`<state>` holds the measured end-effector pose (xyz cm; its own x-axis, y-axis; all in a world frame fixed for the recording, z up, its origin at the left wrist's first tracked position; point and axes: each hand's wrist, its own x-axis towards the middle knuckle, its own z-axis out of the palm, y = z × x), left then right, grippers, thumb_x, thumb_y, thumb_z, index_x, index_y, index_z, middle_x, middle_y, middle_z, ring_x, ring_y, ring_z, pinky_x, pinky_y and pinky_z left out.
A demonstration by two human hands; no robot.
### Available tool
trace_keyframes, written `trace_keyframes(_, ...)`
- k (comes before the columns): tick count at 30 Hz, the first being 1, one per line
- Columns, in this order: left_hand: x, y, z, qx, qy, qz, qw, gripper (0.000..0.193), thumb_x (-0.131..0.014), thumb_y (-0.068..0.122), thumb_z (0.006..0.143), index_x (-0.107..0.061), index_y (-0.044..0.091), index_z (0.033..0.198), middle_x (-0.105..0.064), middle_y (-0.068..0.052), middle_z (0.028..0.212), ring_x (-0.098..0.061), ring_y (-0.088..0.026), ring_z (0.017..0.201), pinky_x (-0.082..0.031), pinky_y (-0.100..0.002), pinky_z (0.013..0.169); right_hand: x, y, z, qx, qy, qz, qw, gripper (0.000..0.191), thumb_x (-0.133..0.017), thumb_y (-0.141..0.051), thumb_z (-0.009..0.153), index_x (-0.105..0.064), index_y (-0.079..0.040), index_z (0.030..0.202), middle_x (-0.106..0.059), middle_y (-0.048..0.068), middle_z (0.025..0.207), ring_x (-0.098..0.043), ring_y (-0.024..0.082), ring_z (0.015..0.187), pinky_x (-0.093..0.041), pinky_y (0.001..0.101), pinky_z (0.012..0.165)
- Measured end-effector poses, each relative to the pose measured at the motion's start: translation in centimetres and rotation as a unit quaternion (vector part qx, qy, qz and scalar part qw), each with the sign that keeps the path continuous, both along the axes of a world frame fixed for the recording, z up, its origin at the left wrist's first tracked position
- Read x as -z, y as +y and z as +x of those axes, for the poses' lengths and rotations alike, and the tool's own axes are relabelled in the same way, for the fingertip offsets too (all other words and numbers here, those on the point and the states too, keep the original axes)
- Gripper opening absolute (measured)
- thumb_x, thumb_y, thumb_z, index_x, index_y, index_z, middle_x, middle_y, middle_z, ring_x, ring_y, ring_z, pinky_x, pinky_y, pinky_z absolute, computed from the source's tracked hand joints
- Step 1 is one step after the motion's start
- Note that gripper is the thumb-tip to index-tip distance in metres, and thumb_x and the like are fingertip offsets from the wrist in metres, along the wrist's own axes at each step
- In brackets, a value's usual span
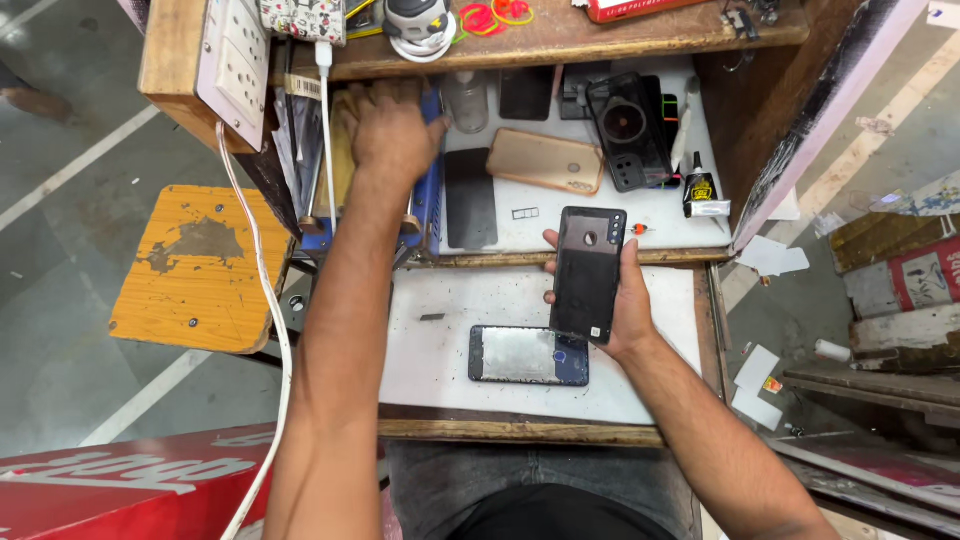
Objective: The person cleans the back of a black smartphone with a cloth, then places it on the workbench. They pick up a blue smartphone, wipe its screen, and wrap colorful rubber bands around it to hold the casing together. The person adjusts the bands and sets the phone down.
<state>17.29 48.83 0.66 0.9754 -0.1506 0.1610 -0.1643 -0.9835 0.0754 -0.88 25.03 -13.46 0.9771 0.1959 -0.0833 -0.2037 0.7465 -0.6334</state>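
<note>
Fingers of the right hand [625, 300] are wrapped around a black phone back panel [588, 272], camera cutouts at its top, held just above the white work mat [440, 350]. Left hand [392, 130] reaches to 11 o'clock, palm down and fingers curled over a blue tool [425, 205] at the shelf edge; can't tell whether they grip it. Opened phone body [528, 355] lies flat at 7 o'clock of the panel. Looks like mid-disassembly: panel off, tool being fetched. Next move needs a firm hold on that tool.
</note>
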Motion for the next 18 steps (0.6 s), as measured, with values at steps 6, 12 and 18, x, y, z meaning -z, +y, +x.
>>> trace_keyframes(6,-1.8,0.1,3.1,-0.059,0.087,-0.035,0.994,0.074,-0.038,0.067,0.098,-0.050,0.013,0.148,-0.044,-0.021,0.153,-0.038,-0.042,0.143,-0.017,-0.065,0.118,-0.3,0.7,0.2,-0.014,0.020,-0.009,1.000,0.082,-0.018,-0.070,0.103,-0.037,-0.013,0.158,-0.051,0.018,0.153,-0.061,0.023,0.111,-0.057,0.0443,0.084)
trace_keyframes(12,-0.2,0.6,1.2,-0.016,-0.036,0.031,0.999,0.059,-0.052,0.056,0.099,-0.061,0.009,0.133,-0.058,-0.024,0.140,-0.047,-0.047,0.138,-0.030,-0.062,0.114,-0.1,0.6,0.8,-0.023,0.021,-0.024,0.999,0.083,-0.016,-0.068,0.103,-0.037,-0.010,0.158,-0.051,0.020,0.153,-0.061,0.025,0.115,-0.059,0.0474,0.087)
trace_keyframes(18,5.2,0.9,-11.2,0.087,-0.020,-0.144,0.985,0.023,-0.068,0.034,0.101,-0.070,0.011,0.104,-0.073,-0.013,0.093,-0.072,-0.034,0.081,-0.056,-0.046,0.069,-0.1,0.1,1.2,-0.009,0.029,-0.041,0.999,0.085,-0.018,-0.069,0.101,-0.035,-0.009,0.158,-0.052,0.023,0.150,-0.061,0.029,0.119,-0.060,0.0501,0.087)
